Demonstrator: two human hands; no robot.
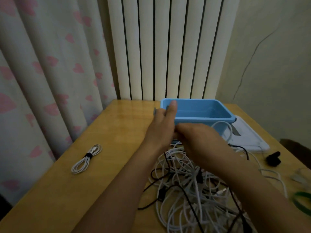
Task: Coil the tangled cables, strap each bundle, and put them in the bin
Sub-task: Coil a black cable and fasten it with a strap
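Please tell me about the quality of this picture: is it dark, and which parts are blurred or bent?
Head view: dim, flat lighting, no hard shadows; both hands, left hand and right hand, are motion-blurred, so their grip is unclear; the strapped white cable coil and blue plastic bin are fairly sharp; wide-angle lens bends the wooden table edges and softens the tangled white and black cables near the frame's bottom.

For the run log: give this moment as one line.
hands: together above tangle, grip blurred | bundle: strapped, on table | bin: no cables visible
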